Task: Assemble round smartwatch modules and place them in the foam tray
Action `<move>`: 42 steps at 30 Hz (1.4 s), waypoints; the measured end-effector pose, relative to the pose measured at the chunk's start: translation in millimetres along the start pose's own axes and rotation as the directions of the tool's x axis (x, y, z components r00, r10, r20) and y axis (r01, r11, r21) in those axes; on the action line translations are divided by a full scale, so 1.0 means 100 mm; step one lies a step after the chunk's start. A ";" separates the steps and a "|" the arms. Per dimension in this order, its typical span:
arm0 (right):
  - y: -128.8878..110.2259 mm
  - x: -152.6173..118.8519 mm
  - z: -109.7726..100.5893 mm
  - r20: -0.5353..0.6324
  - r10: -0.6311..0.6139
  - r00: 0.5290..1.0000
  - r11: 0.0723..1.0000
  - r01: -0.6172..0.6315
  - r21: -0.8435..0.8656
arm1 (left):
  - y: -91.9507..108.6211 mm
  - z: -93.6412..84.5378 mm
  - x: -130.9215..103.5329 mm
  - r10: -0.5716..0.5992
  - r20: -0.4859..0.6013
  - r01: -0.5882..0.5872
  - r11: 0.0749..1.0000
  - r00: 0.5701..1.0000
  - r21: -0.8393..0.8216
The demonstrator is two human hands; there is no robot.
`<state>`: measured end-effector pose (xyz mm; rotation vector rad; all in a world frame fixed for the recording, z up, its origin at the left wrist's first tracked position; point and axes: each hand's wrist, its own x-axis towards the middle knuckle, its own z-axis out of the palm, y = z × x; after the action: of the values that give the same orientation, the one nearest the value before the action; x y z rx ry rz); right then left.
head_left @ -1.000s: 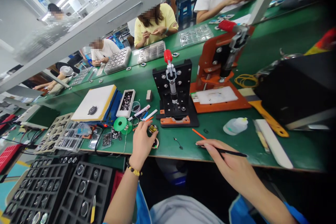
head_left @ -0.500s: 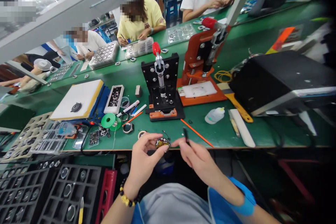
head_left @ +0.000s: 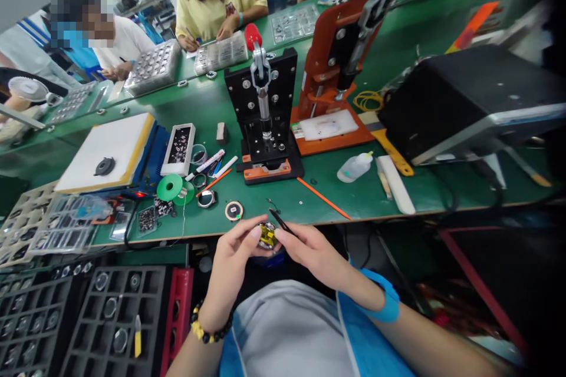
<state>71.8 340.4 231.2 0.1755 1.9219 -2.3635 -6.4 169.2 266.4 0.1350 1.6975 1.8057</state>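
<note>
Left hand [head_left: 234,253]: my fingers clamp the round watch part [head_left: 267,237].
Right hand [head_left: 312,250]: my fingers pinch the slim black tool [head_left: 280,221].
Watch part: between hands, by the green bench's [head_left: 207,225] near edge.

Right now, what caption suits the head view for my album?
At a green workbench: left hand holds a round part, right hand a slim dark tool.
</note>
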 end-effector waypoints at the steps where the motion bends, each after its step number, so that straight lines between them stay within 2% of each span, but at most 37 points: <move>1: 0.00 -0.01 0.01 0.006 0.004 1.000 1.000 -0.004 0.017 | 0.00 -0.01 -0.01 0.003 0.006 -0.003 1.000 1.000 -0.007; 5: 0.01 -0.02 0.01 0.010 0.021 1.000 0.997 -0.021 0.069 | 0.00 -0.01 -0.05 0.023 -0.003 -0.023 1.000 1.000 0.015; 16: 0.05 -0.04 0.01 -0.005 0.037 0.999 0.998 -0.036 0.054 | -0.02 -0.03 -0.08 0.051 -0.002 -0.050 0.997 0.999 0.061; 23: 0.08 -0.03 0.00 -0.068 -0.031 0.997 0.992 0.023 -0.122 | -0.06 0.02 -0.14 0.180 -0.035 -0.168 0.961 0.983 0.218; 29: 0.15 -0.04 0.01 -0.106 -0.006 0.994 0.997 -0.002 -0.079 | -0.03 0.05 -0.17 0.183 0.011 -0.182 0.967 0.983 0.179; 42: 0.17 -0.06 0.02 -0.092 0.017 0.996 0.999 -0.020 -0.032 | -0.06 0.05 -0.17 0.166 0.006 -0.165 0.974 0.986 0.157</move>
<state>80.2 334.9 216.4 0.3030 1.9879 -2.3494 12.2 164.9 267.2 0.3472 1.8810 1.7899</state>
